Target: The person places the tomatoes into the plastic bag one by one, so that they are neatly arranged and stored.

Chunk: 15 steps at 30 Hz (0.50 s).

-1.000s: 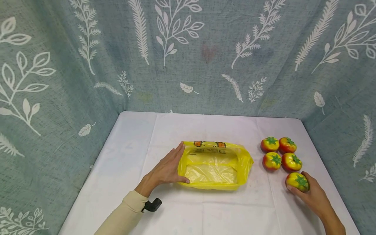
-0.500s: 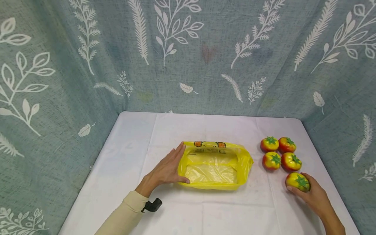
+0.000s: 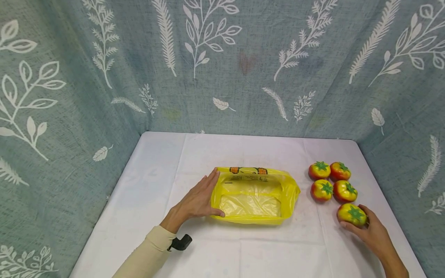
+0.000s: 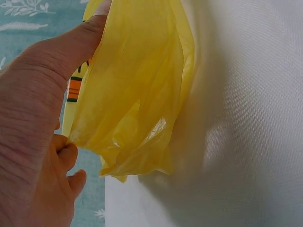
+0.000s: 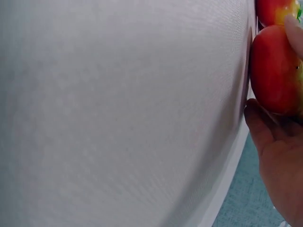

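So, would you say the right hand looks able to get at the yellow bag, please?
Probably yes: the yellow bag is open, and bare white cloth passes the four loose fruits on their near side, though the right hand holds another fruit.

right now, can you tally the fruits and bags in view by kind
red-and-yellow fruits with green tops: 5
yellow plastic bag: 1
Total: 6
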Tool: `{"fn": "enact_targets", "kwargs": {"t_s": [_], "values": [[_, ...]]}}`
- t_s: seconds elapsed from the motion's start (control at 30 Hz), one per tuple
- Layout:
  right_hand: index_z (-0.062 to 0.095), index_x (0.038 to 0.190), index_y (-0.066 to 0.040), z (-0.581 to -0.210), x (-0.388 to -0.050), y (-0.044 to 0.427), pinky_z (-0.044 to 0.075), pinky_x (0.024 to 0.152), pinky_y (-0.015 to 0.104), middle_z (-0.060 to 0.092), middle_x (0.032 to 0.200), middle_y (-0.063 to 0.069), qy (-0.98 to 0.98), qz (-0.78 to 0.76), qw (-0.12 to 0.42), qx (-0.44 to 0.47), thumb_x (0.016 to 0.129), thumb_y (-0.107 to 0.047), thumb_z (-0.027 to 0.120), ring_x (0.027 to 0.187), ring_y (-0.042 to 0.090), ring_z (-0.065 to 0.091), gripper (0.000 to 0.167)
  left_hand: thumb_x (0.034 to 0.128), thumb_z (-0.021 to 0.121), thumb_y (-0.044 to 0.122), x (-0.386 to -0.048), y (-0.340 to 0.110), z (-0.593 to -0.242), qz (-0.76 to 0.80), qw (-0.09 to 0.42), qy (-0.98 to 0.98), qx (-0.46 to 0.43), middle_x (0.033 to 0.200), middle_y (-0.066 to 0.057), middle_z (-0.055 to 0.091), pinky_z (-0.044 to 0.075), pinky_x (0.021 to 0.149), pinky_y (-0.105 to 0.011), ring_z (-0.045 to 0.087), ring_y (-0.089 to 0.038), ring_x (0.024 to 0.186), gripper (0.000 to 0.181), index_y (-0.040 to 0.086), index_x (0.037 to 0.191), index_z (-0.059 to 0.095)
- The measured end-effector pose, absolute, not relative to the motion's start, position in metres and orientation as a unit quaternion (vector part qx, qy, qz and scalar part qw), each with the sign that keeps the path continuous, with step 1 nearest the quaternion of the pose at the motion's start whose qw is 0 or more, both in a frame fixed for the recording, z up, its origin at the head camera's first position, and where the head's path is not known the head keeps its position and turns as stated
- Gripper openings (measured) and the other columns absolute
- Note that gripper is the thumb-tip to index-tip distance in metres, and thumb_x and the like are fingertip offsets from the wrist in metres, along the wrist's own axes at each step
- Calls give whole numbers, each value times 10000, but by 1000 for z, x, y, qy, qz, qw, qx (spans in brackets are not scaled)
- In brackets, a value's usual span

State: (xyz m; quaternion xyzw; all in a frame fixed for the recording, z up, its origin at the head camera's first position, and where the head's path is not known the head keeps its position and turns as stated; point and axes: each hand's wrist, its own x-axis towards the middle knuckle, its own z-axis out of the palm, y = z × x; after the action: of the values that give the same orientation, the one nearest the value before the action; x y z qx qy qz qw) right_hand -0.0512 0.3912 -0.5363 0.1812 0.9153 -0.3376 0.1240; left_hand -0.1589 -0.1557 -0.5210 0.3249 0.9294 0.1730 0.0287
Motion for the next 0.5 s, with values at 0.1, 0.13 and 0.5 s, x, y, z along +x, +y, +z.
{"fn": "enact_targets", "kwargs": {"t_s": [0.1, 0.13, 0.5], "values": [[43, 1533, 162, -536, -50, 391, 259, 1074, 742, 167, 1501, 468, 916, -334, 125, 183, 906, -610, 669, 1341, 610, 243, 1174, 681, 777, 756, -159, -156, -522, 175, 30, 930, 323, 1693, -150, 10, 149, 1244, -429, 145, -255, 1538, 1396, -12, 1610, 71], [53, 1532, 162, -536, -50, 391, 265, 1071, 742, 179, 1497, 468, 917, -333, 124, 183, 907, -611, 667, 1335, 604, 254, 1168, 681, 778, 755, -159, -156, -522, 175, 30, 930, 323, 1693, -148, 9, 147, 1244, -428, 142, -252, 1539, 1396, -10, 1610, 70], [167, 1508, 173, -524, -49, 384, 397, 995, 708, 318, 1422, 458, 930, -331, 58, 149, 930, -527, 690, 1213, 575, 411, 1047, 681, 768, 766, -160, -155, -523, 173, 32, 930, 323, 1693, -148, 10, 143, 1245, -425, 135, -246, 1540, 1399, -2, 1612, 61]]}}
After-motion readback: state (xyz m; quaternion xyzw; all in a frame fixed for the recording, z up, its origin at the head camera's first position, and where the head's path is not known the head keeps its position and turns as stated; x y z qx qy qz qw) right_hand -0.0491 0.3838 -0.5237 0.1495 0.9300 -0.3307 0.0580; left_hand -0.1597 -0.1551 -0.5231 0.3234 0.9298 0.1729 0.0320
